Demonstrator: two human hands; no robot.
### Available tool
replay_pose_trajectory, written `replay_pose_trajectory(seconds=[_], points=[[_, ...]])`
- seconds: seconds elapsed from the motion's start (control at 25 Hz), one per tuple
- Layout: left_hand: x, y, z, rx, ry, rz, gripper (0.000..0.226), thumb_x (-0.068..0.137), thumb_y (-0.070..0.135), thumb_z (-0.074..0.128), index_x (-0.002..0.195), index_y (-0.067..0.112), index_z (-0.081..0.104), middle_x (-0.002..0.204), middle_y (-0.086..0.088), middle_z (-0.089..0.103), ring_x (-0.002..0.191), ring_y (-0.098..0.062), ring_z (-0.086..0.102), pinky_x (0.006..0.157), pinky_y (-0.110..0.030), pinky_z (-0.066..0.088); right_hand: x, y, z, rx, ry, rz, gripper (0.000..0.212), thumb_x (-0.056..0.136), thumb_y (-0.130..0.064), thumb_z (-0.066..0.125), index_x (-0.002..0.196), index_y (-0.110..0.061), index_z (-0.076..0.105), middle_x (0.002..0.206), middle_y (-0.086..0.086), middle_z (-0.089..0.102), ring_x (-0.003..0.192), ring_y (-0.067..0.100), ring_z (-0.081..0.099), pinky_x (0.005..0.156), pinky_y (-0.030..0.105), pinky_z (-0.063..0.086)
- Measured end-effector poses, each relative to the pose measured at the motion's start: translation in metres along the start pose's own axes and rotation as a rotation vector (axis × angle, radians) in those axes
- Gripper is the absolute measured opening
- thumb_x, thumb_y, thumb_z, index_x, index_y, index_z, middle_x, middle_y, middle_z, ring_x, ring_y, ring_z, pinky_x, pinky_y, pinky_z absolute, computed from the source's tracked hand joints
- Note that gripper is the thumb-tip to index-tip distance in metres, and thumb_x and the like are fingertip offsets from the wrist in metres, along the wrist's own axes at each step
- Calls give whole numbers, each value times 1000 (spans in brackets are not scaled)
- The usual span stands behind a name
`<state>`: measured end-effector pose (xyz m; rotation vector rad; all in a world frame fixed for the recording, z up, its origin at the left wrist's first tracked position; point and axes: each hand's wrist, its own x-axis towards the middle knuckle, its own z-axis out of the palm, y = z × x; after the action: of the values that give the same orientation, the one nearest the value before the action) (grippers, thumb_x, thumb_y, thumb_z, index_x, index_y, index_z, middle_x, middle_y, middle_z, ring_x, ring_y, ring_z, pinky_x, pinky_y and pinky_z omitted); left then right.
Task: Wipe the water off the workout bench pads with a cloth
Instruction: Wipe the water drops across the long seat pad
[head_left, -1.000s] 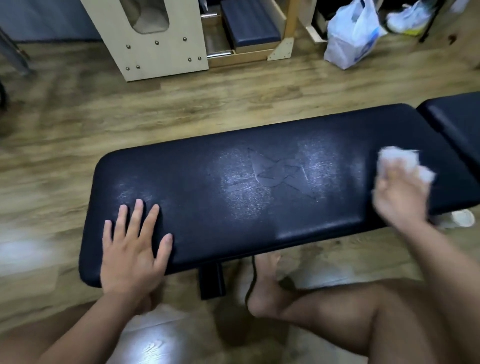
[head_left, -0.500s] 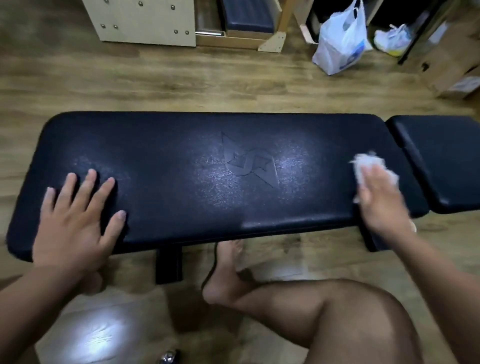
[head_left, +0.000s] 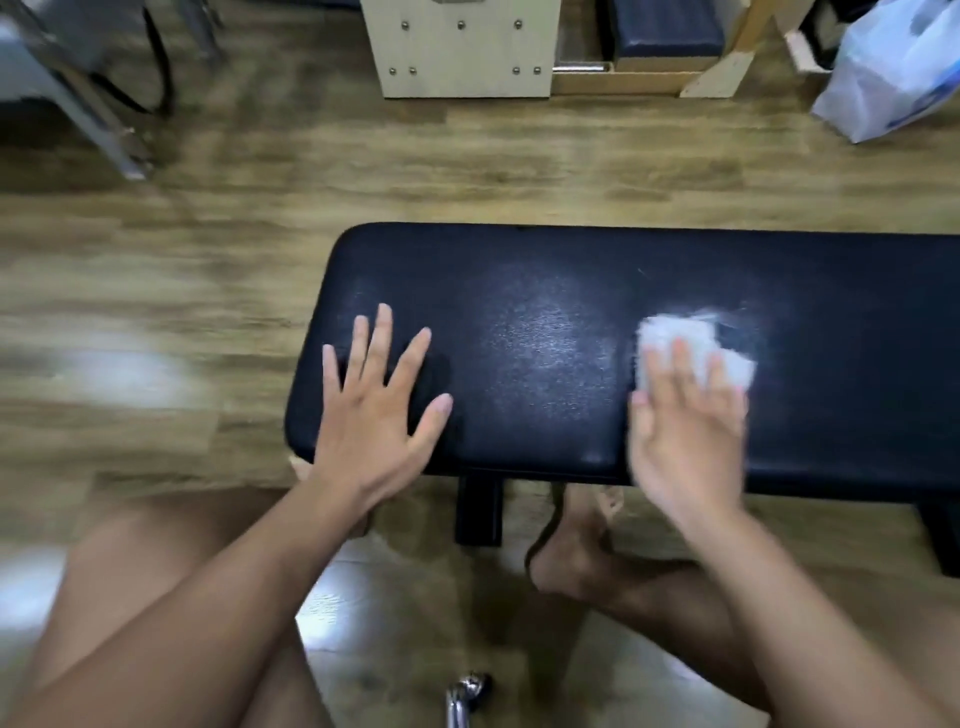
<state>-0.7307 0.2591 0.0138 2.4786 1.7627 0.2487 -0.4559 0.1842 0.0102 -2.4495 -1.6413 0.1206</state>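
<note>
Cloth (head_left: 675, 340), white and crumpled, lies on the black pad (head_left: 545, 338), pressed under straight fingers of the right hand (head_left: 685, 431). Left hand (head_left: 374, 415) rests flat and empty, fingers spread, on the pad's left end.

The bench pad (head_left: 571, 364) is running off the right edge, its far end out of sight. The right hand (head_left: 685, 447) is smearing into blur and covering the near half of the white cloth (head_left: 670, 338). The plastic bag (head_left: 893, 78) is getting cropped top right.
</note>
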Motion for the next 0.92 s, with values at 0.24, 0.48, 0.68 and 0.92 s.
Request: replay_pose_trajectory(seconds=[0.24, 0.48, 0.68, 0.92], points=[[1, -32, -32, -140, 173, -246, 64, 94, 48, 25, 153, 22, 24, 164, -12, 3, 152, -30, -1, 120, -57, 1, -31, -144, 25, 32, -154, -575, 60, 93, -40, 21, 151, -26, 30, 160, 0, 25, 149, 29, 16, 121, 45, 8], [-2, -46, -4, -136, -234, -275, 63, 99, 55, 18, 156, 31, 4, 164, -1, -15, 150, -27, -17, 120, -53, -3, 37, 56, -18, -50, -31, -213, 68, 94, -34, 18, 131, 20, 37, 129, 47, 33, 122, 61, 31, 104, 61, 35], [-5, -62, -11, -399, -199, -243, 62, 101, 50, 27, 156, 32, 5, 163, 1, -17, 149, -19, -19, 122, -47, -6, 38, 50, -18, -78, -30, 259, 68, 84, -37, 17, 119, 17, 38, 122, 47, 35, 118, 62, 32, 103, 64, 31], [-8, -88, -22, -466, 30, -347, 65, 99, 45, 36, 155, 23, 15, 165, -7, -6, 152, -24, -6, 122, -48, 2, -28, -206, 36, -48, -81, -234, 63, 95, -34, 29, 155, -21, 15, 162, 12, 11, 149, 38, 5, 119, 56, 0]])
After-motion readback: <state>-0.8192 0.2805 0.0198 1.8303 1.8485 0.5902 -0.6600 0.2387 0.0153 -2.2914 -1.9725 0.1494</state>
